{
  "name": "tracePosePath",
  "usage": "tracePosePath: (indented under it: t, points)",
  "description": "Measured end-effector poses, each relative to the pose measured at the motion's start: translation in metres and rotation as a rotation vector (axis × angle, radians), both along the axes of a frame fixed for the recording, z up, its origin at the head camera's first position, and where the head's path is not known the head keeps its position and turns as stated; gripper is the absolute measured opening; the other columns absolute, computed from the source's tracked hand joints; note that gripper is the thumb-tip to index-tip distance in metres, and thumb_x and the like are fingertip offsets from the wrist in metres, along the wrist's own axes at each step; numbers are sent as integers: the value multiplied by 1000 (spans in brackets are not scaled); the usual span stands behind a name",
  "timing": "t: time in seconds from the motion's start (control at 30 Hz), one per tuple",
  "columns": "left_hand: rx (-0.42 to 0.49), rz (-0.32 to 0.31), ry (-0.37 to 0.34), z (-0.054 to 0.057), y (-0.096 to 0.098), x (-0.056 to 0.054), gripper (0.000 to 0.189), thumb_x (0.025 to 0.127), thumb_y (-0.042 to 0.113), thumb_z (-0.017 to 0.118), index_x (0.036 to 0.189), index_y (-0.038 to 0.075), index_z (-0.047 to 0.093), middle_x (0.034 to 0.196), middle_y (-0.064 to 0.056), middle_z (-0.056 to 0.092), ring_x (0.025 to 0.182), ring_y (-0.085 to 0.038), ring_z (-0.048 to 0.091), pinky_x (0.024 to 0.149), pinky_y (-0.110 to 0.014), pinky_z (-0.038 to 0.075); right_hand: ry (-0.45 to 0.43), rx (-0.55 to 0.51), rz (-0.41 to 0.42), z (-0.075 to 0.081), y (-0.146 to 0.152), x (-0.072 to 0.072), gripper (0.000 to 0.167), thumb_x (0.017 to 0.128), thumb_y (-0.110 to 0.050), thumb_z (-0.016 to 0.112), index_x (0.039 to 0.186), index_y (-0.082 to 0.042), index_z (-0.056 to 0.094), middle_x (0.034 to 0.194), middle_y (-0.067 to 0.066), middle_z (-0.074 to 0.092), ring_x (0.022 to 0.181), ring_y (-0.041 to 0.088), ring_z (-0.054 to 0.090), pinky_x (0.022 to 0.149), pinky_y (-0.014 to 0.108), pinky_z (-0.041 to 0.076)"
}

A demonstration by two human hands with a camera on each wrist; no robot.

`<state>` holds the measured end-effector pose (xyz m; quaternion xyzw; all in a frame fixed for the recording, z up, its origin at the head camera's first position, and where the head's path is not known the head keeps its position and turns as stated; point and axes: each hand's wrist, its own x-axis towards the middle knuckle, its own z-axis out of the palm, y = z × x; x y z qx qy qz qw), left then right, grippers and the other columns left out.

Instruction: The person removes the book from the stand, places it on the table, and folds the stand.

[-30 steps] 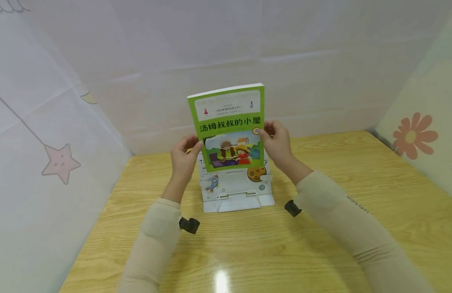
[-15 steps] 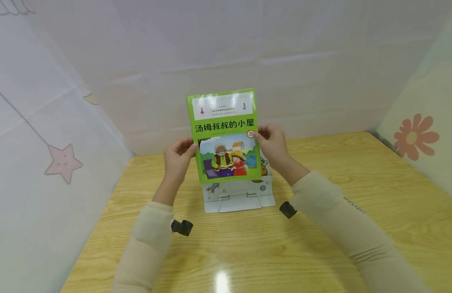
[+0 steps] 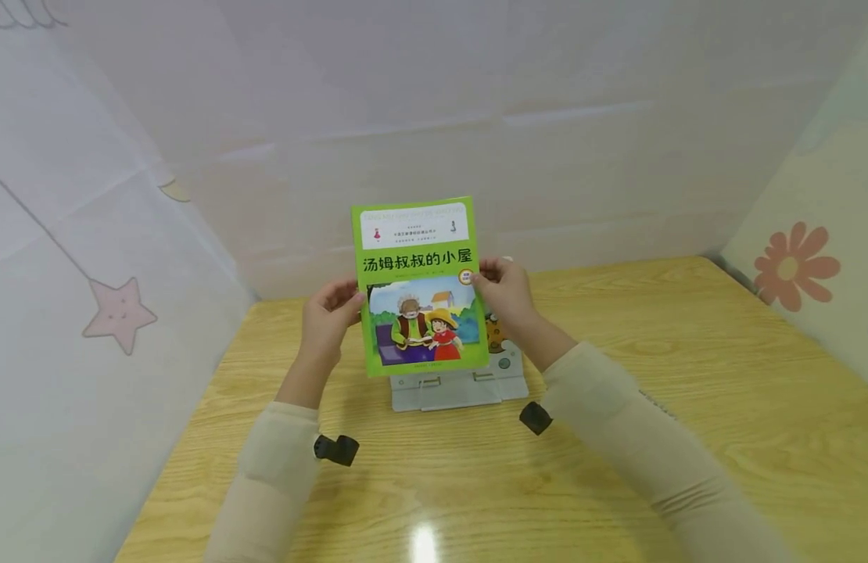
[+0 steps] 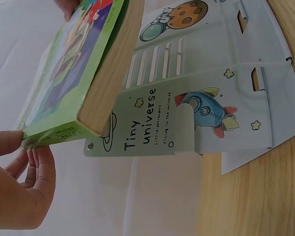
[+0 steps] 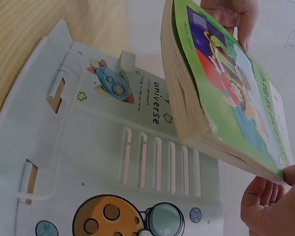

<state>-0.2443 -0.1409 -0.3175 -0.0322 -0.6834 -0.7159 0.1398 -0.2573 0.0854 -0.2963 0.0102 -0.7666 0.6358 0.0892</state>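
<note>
A thick green-covered book [image 3: 420, 285] is held up by both hands, its front cover facing the head camera. My left hand [image 3: 326, 320] pinches the spine edge, thumb in front and fingers behind. On the opposite edge my right hand [image 3: 511, 301] grips the book the same way, thumb on the cover. Behind the book stands a white book stand [image 4: 167, 113] printed with a rocket, an orange planet and the words "Tiny universe". In the right wrist view the stand's slotted back panel [image 5: 103, 162] shows, and the book's lower edge is apart from it. The head view hides most of the stand.
The stand's base lip [image 3: 462, 395] rests on a wood-grain table [image 3: 448, 469]. A pale cloth wall [image 3: 434, 117] rises behind the table, with a star print [image 3: 120, 314] at the left and a flower print [image 3: 796, 267] at the right.
Both hands have brought the book down and slightly left, toward the person. Its cover now faces the head camera more squarely and straighter. The stand has stayed in place.
</note>
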Motion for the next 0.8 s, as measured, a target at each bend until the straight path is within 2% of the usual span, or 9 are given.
tracePosePath:
  t: [0.23, 0.37, 0.5, 0.67, 0.8]
  points:
    - [20, 7, -92, 0, -9, 7, 30, 82, -2, 53, 112, -5, 50, 90, -7, 52, 79, -14, 52, 72, -28, 48, -34, -37, 6, -6, -11, 0, 27, 85, -5, 51, 111, 4, 50, 97, 13, 49, 87, 20, 47, 74, 24, 45]
    - [29, 11, -138, 0, -16, 10, 31, 83, -1, 53, 113, -4, 49, 91, -7, 50, 79, -14, 53, 72, -27, 48, -54, -65, 20, -9, -17, 1, 28, 85, -6, 52, 112, 1, 50, 97, 11, 49, 85, 19, 45, 69, 23, 44]
    - [24, 8, -166, 0, -21, 13, 32, 83, 0, 53, 114, -4, 48, 94, -7, 49, 79, -14, 52, 72, -27, 47, -102, -128, 39, -10, -20, 3, 29, 85, -7, 52, 114, -3, 50, 99, 10, 48, 85, 19, 45, 66, 24, 43]
    - [14, 8, -196, -1, -29, 14, 34, 83, 2, 53, 117, -3, 47, 97, -8, 48, 80, -14, 52, 72, -26, 47, -164, -195, 68, -11, -26, 5, 29, 85, -7, 53, 114, -8, 52, 100, 9, 48, 86, 21, 50, 70, 27, 45]
    - [44, 3, -206, -4, -41, 16, 27, 83, 2, 55, 109, 2, 52, 97, -7, 49, 80, -15, 53, 71, -26, 47, -191, -232, 79, -15, -34, 5, 29, 83, -7, 55, 112, -10, 55, 99, 8, 51, 85, 21, 53, 71, 29, 46]
